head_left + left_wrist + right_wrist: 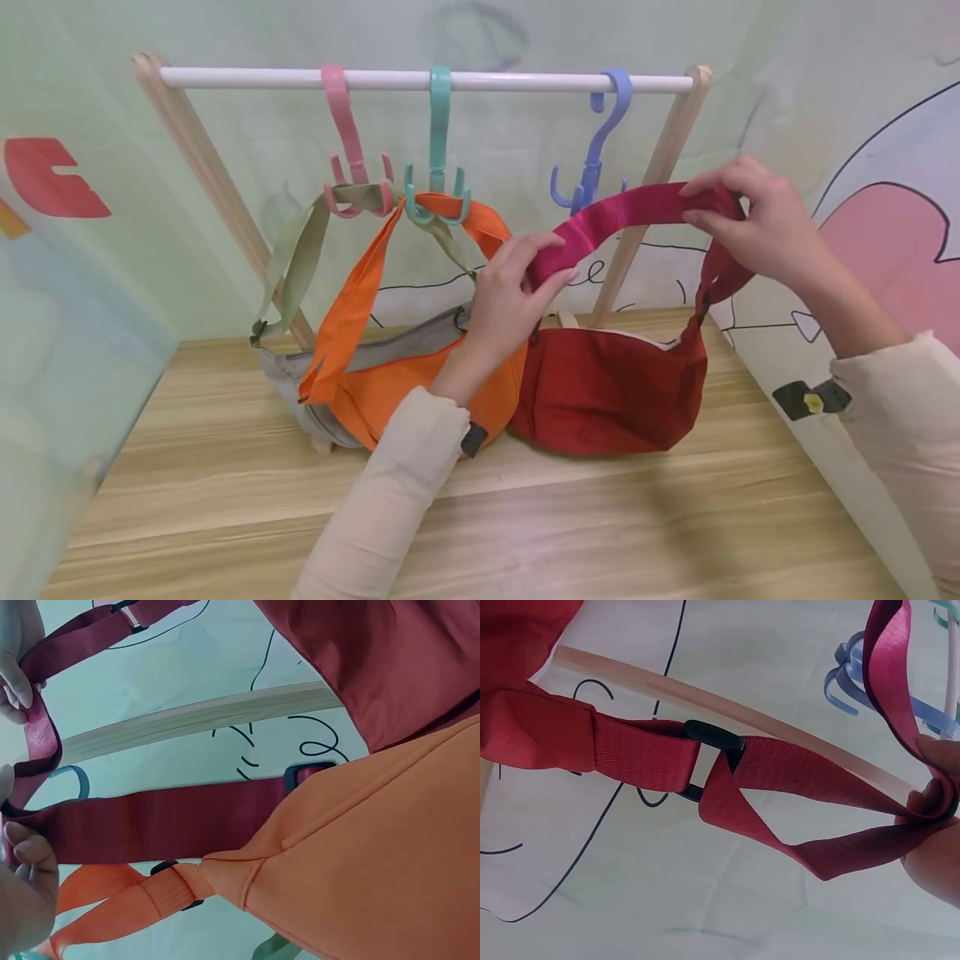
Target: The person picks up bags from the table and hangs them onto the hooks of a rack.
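A red shoulder bag (615, 387) is at the right of the rack, its wide strap (622, 208) raised between both hands. My left hand (504, 292) pinches the strap's left part, in front of the orange bag (420, 392). Further right, my right hand (765, 221) grips the other end of the strap between thumb and fingers. The strap passes just in front of the lower prongs of a blue hook (591, 179). In the right wrist view, a black buckle (714, 735) joins the doubled strap to the red bag.
A white rail (517, 82) on wooden legs carries the hooks. The orange bag hangs from a teal hook (438, 133), and a grey bag (281, 375) with an olive strap from a pink hook (347, 125). Below lies a wood-grain table (525, 533).
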### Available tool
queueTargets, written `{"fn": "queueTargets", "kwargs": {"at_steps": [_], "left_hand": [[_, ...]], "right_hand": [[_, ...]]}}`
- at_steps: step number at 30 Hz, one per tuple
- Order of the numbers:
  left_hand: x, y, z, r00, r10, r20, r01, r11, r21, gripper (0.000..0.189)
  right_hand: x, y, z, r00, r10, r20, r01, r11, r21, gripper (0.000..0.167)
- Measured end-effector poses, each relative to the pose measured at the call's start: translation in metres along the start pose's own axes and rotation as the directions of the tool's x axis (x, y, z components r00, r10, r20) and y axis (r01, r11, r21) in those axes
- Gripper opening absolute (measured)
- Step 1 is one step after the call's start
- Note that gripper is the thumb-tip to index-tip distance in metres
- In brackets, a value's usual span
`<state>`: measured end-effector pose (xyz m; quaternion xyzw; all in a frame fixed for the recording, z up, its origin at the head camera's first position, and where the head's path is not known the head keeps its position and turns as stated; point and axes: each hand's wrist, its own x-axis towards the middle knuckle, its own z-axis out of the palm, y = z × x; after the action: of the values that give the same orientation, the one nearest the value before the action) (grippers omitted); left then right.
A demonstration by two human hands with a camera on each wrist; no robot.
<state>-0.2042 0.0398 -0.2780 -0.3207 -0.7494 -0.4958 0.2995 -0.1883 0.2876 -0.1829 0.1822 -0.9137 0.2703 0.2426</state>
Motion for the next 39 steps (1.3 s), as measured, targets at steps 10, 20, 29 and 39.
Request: {"fn": "queueTargets", "kwargs": {"at_steps": [10,20,29,39], "left_hand": [[0.006,0.006,-0.002,0.999,-0.024,-0.032,0.025,1.0,0.005,0.034],[0.01,0.009,-0.003,0.998,-0.029,-0.055,0.03,1.0,0.01,0.036],[0.016,0.01,-0.006,0.998,-0.034,-0.061,0.034,0.999,0.002,0.035],[0.019,0.008,-0.008,0.996,-0.016,-0.082,0.019,0.999,0.027,0.035]], "right_hand": [[0.011,-0.007,-0.003,0.997,0.071,0.02,-0.071,0.997,0.008,0.024],[0.018,-0.012,-0.003,0.996,0.088,-0.004,-0.088,0.996,0.018,0.025],[0.023,-0.014,-0.004,0.995,0.096,-0.024,-0.096,0.995,0.028,0.025],[0.025,-0.017,-0.005,0.992,0.123,-0.019,-0.123,0.992,0.012,0.028]]}}
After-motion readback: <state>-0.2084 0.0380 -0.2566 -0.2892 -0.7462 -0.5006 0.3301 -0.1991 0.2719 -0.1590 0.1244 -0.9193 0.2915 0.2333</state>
